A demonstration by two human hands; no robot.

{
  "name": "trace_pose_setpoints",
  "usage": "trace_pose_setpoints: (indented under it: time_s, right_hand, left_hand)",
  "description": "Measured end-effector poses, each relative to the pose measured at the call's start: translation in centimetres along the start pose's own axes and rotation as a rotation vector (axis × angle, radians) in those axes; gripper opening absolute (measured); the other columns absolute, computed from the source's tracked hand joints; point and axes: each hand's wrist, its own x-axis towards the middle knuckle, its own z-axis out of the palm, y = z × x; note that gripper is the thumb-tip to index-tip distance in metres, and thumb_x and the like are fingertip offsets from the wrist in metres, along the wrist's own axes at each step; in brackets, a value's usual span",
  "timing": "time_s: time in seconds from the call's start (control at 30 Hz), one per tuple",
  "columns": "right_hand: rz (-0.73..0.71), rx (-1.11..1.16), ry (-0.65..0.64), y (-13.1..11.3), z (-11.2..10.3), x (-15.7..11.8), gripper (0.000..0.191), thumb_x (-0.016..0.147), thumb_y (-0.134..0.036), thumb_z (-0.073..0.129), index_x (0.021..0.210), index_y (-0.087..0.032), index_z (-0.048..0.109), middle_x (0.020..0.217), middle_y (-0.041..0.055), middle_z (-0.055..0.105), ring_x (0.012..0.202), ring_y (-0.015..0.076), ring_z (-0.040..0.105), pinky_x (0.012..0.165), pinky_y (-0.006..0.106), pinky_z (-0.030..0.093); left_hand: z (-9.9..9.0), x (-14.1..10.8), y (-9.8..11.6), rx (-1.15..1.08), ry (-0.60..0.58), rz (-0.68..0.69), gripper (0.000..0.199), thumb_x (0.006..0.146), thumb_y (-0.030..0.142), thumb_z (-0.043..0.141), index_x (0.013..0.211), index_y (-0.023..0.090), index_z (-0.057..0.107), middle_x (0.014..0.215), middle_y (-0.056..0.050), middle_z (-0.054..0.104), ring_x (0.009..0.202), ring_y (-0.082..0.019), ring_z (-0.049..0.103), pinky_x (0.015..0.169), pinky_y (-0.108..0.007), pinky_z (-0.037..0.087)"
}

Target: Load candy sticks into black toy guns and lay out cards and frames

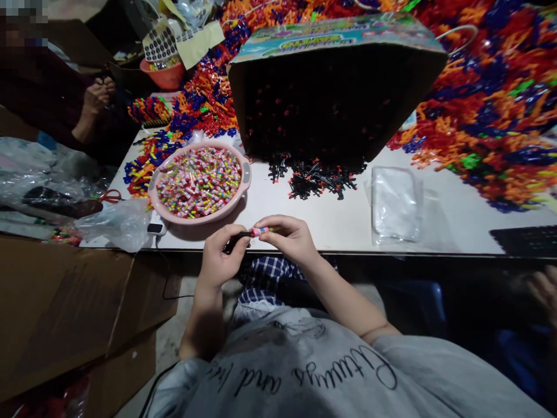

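Over the worktop's (343, 223) near edge, the left hand (220, 258) pinched a black piece (241, 235) and the right hand (291, 238) a colourful tube (261, 231), presumably so their tips met, though the join was too small to judge. The pink basin (195, 220) at ten o'clock and black pile (322, 177) at two likely sat there for easy reach; both forearms slanted inward.

Black piece (242, 235) partly hidden in left grip (221, 255)

Shirt (304, 366), 6 o'clock: dark script lettering, inverted to view, "and" legible, adjoining words uncertain; printed box panel (335, 36), 12 to 1 o'clock: yellow lettering, illegible; sticker sheet (161, 45), 11 o'clock: marks too small to read
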Motion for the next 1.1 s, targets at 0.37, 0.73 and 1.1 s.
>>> trace_pose_setpoints:
  time_s: [0.37, 0.73, 1.1]
  right_hand:
    - [-0.075, -0.132, 0.024, 0.0, -0.1, -0.4, 0.023, 0.08, -0.042, 0.077, 0.091, -0.022, 0.078, 0.092, 0.0048, 0.077, 0.086, 0.017, 0.071, 0.082, 0.033, 0.06]
    - [0.092, 0.07, 0.09, 0.3, 1.4, -0.6, 0.031, 0.066, -0.045, 0.086, 0.086, -0.023, 0.077, 0.087, 0.0023, 0.077, 0.08, 0.0152, 0.071, 0.077, 0.03, 0.061]
    - [0.218, 0.201, 0.151, 4.0, -0.4, 0.1, 0.036, 0.057, -0.044, 0.091, 0.082, -0.023, 0.075, 0.078, -0.0004, 0.074, 0.074, 0.0135, 0.068, 0.074, 0.027, 0.057]
  left_hand:
    - [-0.4, -0.3, -0.8, 0.013, -0.035, -0.065, 0.011, 0.089, 0.029, 0.063, 0.085, 0.019, 0.067, 0.075, 0.0, 0.068, 0.062, -0.01, 0.061, 0.062, -0.02, 0.049]
    - [1.5, -1.1, -2.4, -0.64, -0.062, -0.423, 0.036, 0.085, 0.055, 0.065, 0.082, 0.021, 0.055, 0.054, 0.006, 0.053, 0.039, -0.006, 0.046, 0.039, -0.016, 0.036]
    - [0.0, -0.5, -0.7, 0.21, -0.058, -0.199, 0.015, 0.087, 0.034, 0.066, 0.082, 0.02, 0.066, 0.073, 0.001, 0.068, 0.068, -0.012, 0.061, 0.065, -0.023, 0.045]
